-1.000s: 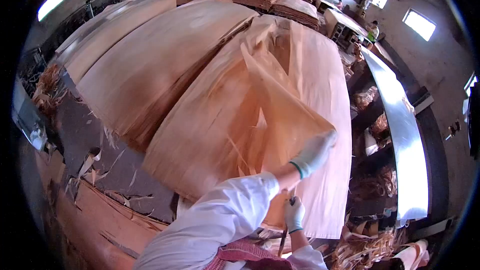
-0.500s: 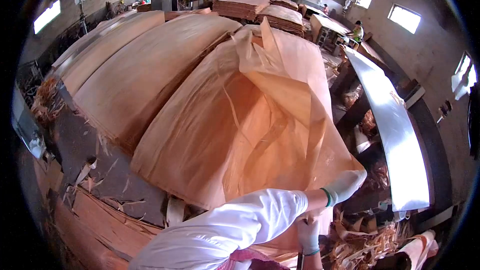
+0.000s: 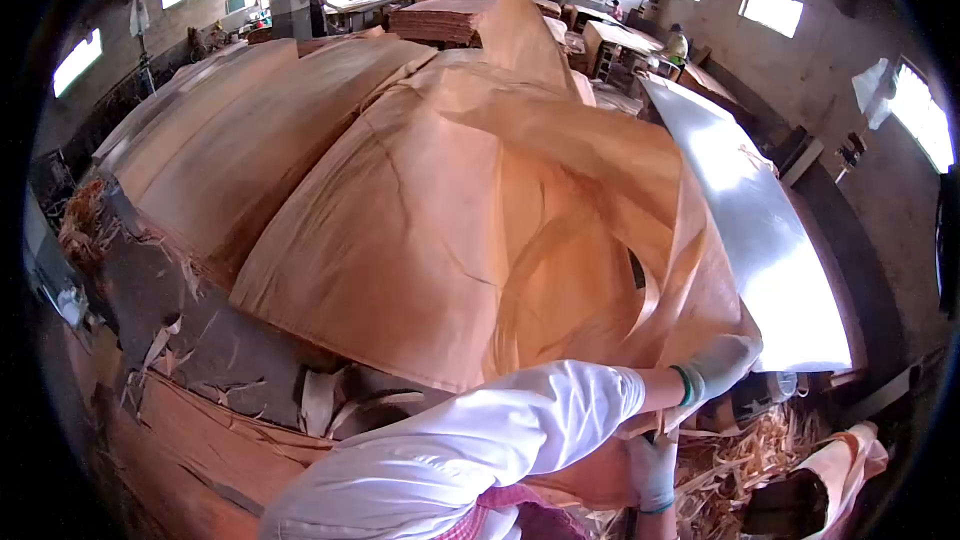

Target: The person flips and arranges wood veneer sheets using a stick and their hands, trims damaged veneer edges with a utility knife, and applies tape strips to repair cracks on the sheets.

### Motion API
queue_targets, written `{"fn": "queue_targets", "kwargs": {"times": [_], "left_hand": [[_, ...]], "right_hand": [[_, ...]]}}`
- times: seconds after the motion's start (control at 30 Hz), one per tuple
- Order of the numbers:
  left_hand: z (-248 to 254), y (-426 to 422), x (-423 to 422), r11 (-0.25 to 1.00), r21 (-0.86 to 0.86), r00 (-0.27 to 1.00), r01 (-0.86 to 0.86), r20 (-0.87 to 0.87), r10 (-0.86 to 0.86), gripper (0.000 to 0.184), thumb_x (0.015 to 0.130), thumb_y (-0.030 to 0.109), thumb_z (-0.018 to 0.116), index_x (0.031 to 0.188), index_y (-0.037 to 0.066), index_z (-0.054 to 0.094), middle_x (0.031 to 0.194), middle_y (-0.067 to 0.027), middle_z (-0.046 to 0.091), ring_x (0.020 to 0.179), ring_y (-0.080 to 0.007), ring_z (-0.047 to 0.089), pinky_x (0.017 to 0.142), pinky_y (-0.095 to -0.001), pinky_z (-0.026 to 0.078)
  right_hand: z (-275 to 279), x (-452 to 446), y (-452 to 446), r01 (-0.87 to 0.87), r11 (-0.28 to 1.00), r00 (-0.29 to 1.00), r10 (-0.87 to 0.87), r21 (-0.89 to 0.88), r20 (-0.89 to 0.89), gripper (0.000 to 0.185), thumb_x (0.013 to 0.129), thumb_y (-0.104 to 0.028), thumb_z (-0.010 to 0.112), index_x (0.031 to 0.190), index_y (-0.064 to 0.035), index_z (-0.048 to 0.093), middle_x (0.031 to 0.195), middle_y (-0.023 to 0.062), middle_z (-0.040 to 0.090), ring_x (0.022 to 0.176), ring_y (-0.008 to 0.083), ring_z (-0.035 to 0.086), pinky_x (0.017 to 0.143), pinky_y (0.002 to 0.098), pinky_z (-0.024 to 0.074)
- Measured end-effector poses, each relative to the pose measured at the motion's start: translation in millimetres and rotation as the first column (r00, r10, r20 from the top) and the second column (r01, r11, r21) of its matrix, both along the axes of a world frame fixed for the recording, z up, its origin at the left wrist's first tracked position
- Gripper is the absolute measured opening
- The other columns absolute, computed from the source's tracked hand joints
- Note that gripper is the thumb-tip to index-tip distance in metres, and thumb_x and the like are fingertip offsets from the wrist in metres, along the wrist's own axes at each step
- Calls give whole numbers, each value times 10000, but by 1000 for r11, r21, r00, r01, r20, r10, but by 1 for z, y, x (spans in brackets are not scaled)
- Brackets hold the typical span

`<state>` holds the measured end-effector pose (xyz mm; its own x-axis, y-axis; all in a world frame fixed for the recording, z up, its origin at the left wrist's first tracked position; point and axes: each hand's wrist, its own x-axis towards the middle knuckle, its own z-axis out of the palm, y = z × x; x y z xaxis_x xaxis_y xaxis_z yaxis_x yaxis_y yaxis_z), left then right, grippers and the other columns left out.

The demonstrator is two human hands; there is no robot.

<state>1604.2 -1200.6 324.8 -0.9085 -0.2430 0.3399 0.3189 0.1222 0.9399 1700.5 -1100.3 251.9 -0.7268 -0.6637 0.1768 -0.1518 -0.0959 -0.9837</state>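
A large, thin sheet of wood veneer [image 3: 590,170] billows up in folds over a stack of veneer [image 3: 390,230]. My left hand [image 3: 722,368], in a pale glove with a green cuff, reaches across to the right and is closed on the sheet's near right corner. Below it, my right hand [image 3: 653,470], gloved too, is closed beside the sheet's lower edge. The left forearm and the hanging veneer partly cover its fingers, but it appears to grip the same sheet.
A shiny metal-topped table [image 3: 760,240] stands to the right. More veneer stacks [image 3: 250,130] lie left. Torn veneer scraps [image 3: 740,450] cover the floor at lower right, beside a rolled veneer piece [image 3: 845,470]. Several people are in the background, one person [image 3: 677,45] at right.
The veneer sheet has swung to the right and opened into a higher, wider fold. Both my hands have shifted right with it. The camera view has turned slightly.
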Motion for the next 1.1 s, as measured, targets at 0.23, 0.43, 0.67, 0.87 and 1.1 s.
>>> {"fn": "queue_targets", "kwargs": {"times": [0.23,0.43,0.67,0.87,1.1], "left_hand": [[2,60,-99,942,-314,982,-121,-176,68,317,918,230,419,816,7,619,790,-205,641,761,-322,635,718,-418,441],[2,63,-209,869,-297,821,-397,-537,192,146,933,152,513,980,38,591,821,-186,633,742,-309,644,669,-412,477],[107,-37,-194,877,336,534,-344,-699,477,151,895,63,627,1031,36,568,772,-108,579,691,-145,586,633,-302,482],[61,-115,-194,673,468,442,-573,-515,734,178,895,14,617,1071,4,594,937,-47,587,814,-114,558,715,-249,470],[-29,-122,-177,496,-18,477,-868,-302,825,182,904,3,582,1084,-28,589,941,-67,621,864,-122,562,771,-263,467]], "right_hand": [[-8,-86,57,5,1000,999,-5,-13,44,750,731,132,570,1403,-10,270,1389,111,405,1221,211,449,990,337,419],[-17,-180,62,337,936,877,-272,104,-397,516,774,64,604,1266,20,458,1239,87,505,1010,150,516,860,291,465],[16,-331,37,186,959,982,-178,215,-56,106,849,-16,627,948,18,647,848,-6,621,782,78,493,682,237,425],[25,-462,55,321,871,944,-262,372,-200,40,845,14,557,818,11,587,730,-8,561,680,82,463,588,247,392],[35,-623,103,406,819,908,-309,407,-284,92,832,-11,527,764,-39,582,671,-31,521,605,60,422,517,240,337]]}}
